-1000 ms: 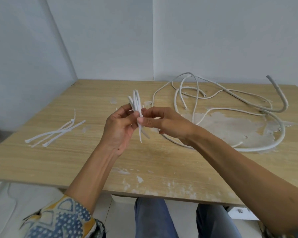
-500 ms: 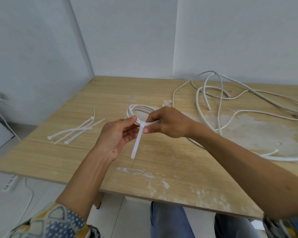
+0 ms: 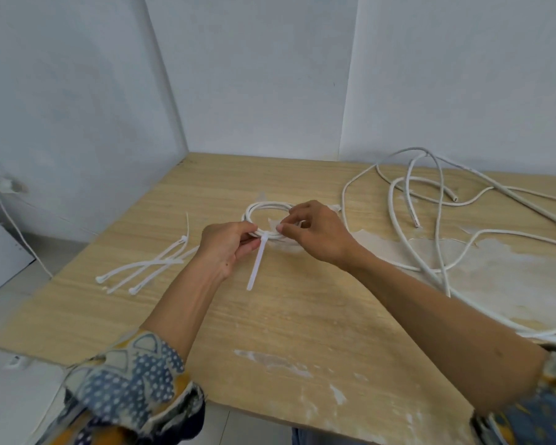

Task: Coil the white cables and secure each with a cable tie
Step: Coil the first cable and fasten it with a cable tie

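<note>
Coiled white round cable (image 3: 272,208) lies on the light wooden table (image 3: 302,316); left hand (image 3: 227,247) and right hand (image 3: 315,231) pinch it beside the flat white plastic cable tie (image 3: 256,264), palms facing inward.

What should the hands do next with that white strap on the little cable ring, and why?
Probably the left hand should pull the cable tie tighter by its tail. The tie already loops round the coiled cable, its long tail hangs free, and the right hand pinches the coil steady beside it.
</note>
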